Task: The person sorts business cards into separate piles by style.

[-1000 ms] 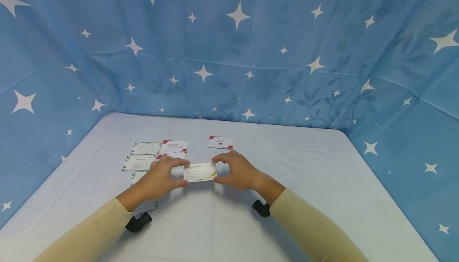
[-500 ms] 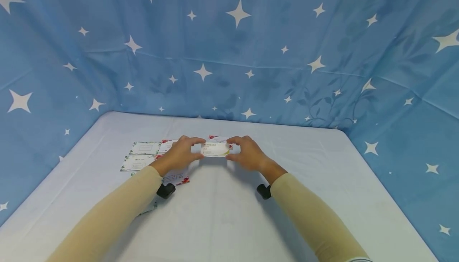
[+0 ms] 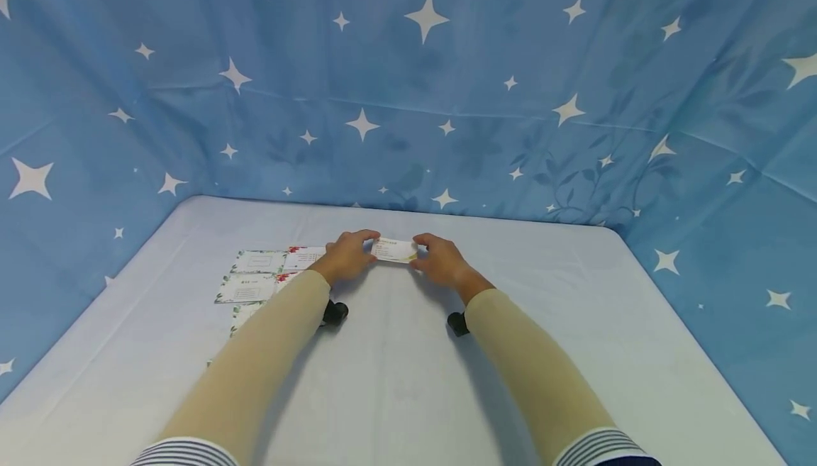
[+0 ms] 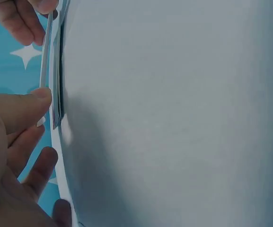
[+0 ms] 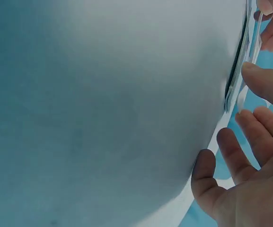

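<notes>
A white business card [image 3: 393, 250] with printed lines and a gold curve at one corner is held level between both hands near the back of the table. My left hand [image 3: 350, 256] pinches its left end between thumb and fingers. At the right end, my right hand [image 3: 439, 259] pinches it the same way. Seen edge-on in the left wrist view, the card [image 4: 46, 61] is close over a small stack of cards [image 4: 57, 80] on the table. That stack [image 5: 237, 71] also shows edge-on in the right wrist view; in the head view the held card covers it.
Several cards with leafy green borders [image 3: 245, 288] and red floral corners [image 3: 301, 259] lie in rows on the left of the white table [image 3: 396, 381], partly behind the left arm. A blue star-patterned curtain [image 3: 408, 97] rises beyond the table's back edge.
Both hands have carried the business card away from the body and to the right, from beside the laid-out cards to over the red-flowered card at the back, which it now covers from view.
</notes>
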Demonstrator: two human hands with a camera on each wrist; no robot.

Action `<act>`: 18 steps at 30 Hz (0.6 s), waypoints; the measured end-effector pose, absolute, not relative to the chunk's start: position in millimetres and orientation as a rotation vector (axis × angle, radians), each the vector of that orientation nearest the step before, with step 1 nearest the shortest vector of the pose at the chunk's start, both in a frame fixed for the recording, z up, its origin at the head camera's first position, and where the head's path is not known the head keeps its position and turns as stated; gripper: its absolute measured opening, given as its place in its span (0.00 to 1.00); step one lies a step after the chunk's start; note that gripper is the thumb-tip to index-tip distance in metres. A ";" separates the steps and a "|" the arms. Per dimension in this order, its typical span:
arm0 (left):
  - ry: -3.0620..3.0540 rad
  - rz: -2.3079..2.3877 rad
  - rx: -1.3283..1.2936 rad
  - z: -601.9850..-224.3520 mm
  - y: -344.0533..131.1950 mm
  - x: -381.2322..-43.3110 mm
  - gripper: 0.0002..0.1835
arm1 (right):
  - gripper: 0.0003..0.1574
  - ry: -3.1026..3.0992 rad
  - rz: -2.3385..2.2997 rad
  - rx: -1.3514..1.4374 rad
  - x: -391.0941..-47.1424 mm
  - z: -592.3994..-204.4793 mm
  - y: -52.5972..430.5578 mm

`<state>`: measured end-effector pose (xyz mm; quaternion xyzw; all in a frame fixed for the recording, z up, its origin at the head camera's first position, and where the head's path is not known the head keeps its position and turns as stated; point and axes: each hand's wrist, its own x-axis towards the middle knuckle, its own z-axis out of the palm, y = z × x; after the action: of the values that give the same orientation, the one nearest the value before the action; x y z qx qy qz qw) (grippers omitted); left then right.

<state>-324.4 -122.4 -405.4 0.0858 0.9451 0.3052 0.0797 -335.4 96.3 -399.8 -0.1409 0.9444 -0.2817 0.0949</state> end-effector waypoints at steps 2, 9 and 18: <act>2.808 0.936 0.252 -408.8 -122.9 -327.6 0.29 | 0.37 2.787 -0.833 -0.387 -337.9 -401.6 93.7; 2.762 0.976 0.257 -411.9 -124.6 -335.3 0.30 | 0.36 2.808 -0.753 -0.396 -345.5 -404.7 89.6; 2.788 0.845 0.206 -411.3 -121.1 -336.0 0.30 | 0.36 2.824 -0.727 -0.382 -349.9 -409.5 89.0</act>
<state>-336.0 -121.1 -411.3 0.0701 0.9488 0.2875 0.1102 -349.9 89.0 -409.5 -0.1292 0.9554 -0.2459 0.1001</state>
